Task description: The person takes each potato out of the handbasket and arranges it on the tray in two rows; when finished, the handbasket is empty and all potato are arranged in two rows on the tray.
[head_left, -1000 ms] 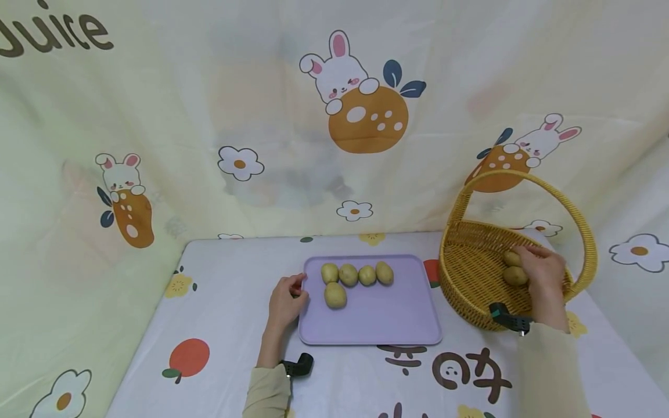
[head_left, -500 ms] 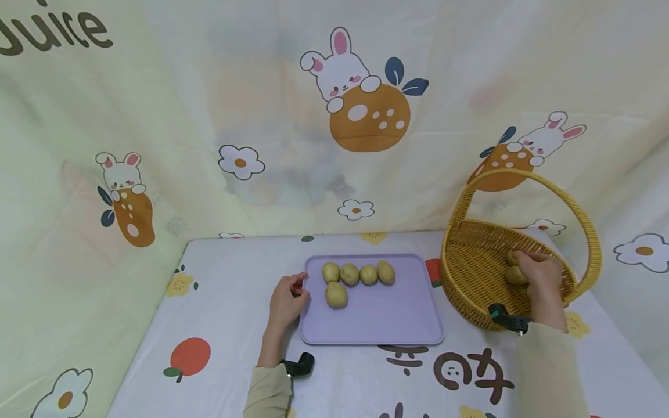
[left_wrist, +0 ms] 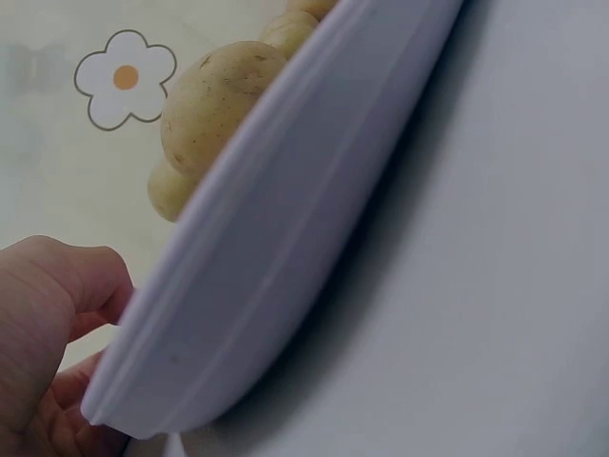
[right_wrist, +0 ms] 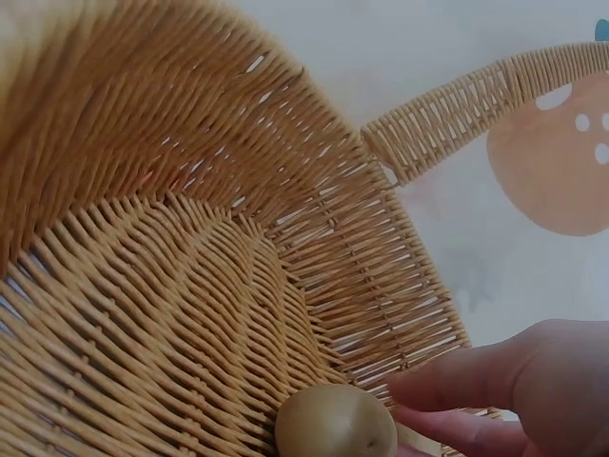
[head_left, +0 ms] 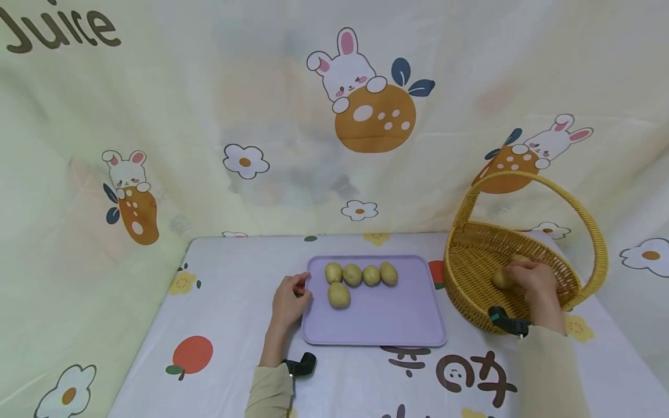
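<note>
Inside the wicker basket (head_left: pixel 473 261), my right hand (head_left: pixel 537 284) grips a yellow-brown potato (head_left: pixel 502 278) with its fingers; the far side of its hold is hidden. In the right wrist view the potato (right_wrist: pixel 333 424) sits against the fingertips. A second potato (head_left: pixel 518 258) lies just behind, partly covered by the hand. My left hand (head_left: pixel 288 301) rests loosely bent at the left rim of the lilac tray (head_left: pixel 392 319), thumb and forefinger apart and touching the edge. On the tray stand a back row of several potatoes (head_left: pixel 352 275) and one potato (head_left: pixel 338 295) in front of its left end.
The basket's tall handle (head_left: pixel 590 226) arches over its right side, above and behind my right arm. A printed cloth (head_left: pixel 230 313) covers the table, and a patterned curtain (head_left: pixel 282 116) hangs behind it. Small black cameras (head_left: pixel 300 364) sit on both wrists.
My right hand has moved slightly left and toward me in the basket, and the nearer potato has shifted left with it. The left hand, tray and its potatoes stay as they were.
</note>
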`<move>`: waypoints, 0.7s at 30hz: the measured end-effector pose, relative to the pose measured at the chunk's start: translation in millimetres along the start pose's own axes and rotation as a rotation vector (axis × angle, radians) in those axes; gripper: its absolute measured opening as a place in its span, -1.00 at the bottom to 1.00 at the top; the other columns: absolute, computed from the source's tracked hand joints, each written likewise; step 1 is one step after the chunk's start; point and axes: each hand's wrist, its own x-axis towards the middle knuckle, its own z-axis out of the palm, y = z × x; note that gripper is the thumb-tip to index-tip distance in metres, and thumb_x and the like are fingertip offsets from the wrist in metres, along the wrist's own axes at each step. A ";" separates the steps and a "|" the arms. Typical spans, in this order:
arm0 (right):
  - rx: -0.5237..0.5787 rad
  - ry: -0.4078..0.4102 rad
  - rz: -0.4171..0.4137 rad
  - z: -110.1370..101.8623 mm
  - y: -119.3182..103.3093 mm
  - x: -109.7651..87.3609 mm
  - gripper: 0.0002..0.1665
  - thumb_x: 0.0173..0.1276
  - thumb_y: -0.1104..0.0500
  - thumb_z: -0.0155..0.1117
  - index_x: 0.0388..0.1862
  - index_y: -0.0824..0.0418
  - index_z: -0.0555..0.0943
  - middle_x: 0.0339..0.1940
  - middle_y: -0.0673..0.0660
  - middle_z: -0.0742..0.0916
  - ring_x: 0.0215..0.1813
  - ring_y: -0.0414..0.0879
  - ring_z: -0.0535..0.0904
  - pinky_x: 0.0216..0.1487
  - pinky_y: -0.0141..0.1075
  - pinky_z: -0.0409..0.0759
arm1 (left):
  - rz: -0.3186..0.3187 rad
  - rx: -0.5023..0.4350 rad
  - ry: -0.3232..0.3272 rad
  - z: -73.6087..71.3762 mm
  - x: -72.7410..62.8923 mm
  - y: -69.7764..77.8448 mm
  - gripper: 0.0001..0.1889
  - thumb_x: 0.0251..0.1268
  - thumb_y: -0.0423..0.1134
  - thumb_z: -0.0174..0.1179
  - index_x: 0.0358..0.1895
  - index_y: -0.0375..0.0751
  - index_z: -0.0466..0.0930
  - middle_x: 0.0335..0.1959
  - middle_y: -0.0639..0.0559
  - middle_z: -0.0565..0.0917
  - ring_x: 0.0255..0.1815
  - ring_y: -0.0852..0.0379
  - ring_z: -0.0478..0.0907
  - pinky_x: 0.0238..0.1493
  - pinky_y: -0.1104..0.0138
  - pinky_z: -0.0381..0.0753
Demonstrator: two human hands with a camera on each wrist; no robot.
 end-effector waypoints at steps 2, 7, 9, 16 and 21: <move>-0.032 -0.001 0.006 1.3 -0.4 0.2 -0.56 0.30 0.16 0.26 0.04 0.46 0.58 0.16 0.38 0.47 -0.16 -0.08 0.48 -0.30 -0.32 0.55 | 0.002 0.003 0.002 0.0 0.2 -0.3 -0.57 -0.01 -0.42 0.22 0.05 -0.29 0.68 -0.30 -0.07 0.59 -0.36 0.10 0.58 -0.19 0.21 0.50; -0.059 -0.020 0.031 4.0 -0.7 0.6 -0.37 0.28 0.20 0.25 0.26 0.53 0.43 0.38 0.48 0.31 0.02 0.13 0.45 -0.28 -0.26 0.59 | 0.008 0.002 -0.002 -0.6 -0.1 -0.9 -0.56 -0.01 -0.42 0.21 0.05 -0.29 0.68 -0.30 -0.07 0.59 -0.36 0.10 0.57 -0.20 0.22 0.50; -0.062 -0.020 0.037 3.9 -0.1 1.1 -0.34 0.28 0.21 0.26 0.28 0.54 0.40 0.35 0.49 0.33 -0.04 0.11 0.50 -0.27 -0.23 0.61 | 0.001 -0.004 -0.005 -0.6 -0.4 -0.9 -0.56 -0.01 -0.42 0.21 0.05 -0.29 0.68 -0.30 -0.07 0.59 -0.35 0.10 0.57 -0.19 0.21 0.50; -0.095 -0.017 0.083 0.7 -0.8 1.0 -0.34 0.25 0.09 0.36 0.12 0.57 0.41 -0.28 0.19 0.68 -0.33 -0.02 0.63 -0.26 -0.16 0.58 | -0.006 0.001 -0.013 0.2 0.6 -2.6 -0.56 0.01 -0.41 0.22 0.06 -0.29 0.67 -0.29 -0.07 0.58 -0.34 0.10 0.56 -0.19 0.21 0.51; -0.067 -0.052 0.079 1.3 -0.5 -0.6 -0.44 0.25 0.11 0.35 -0.01 0.55 0.43 -0.56 0.00 0.68 -0.44 -0.11 0.65 -0.26 -0.13 0.65 | -0.003 -0.003 -0.003 -0.5 0.2 -3.0 -0.57 -0.01 -0.41 0.21 0.05 -0.29 0.68 -0.30 -0.06 0.59 -0.35 0.10 0.57 -0.18 0.21 0.51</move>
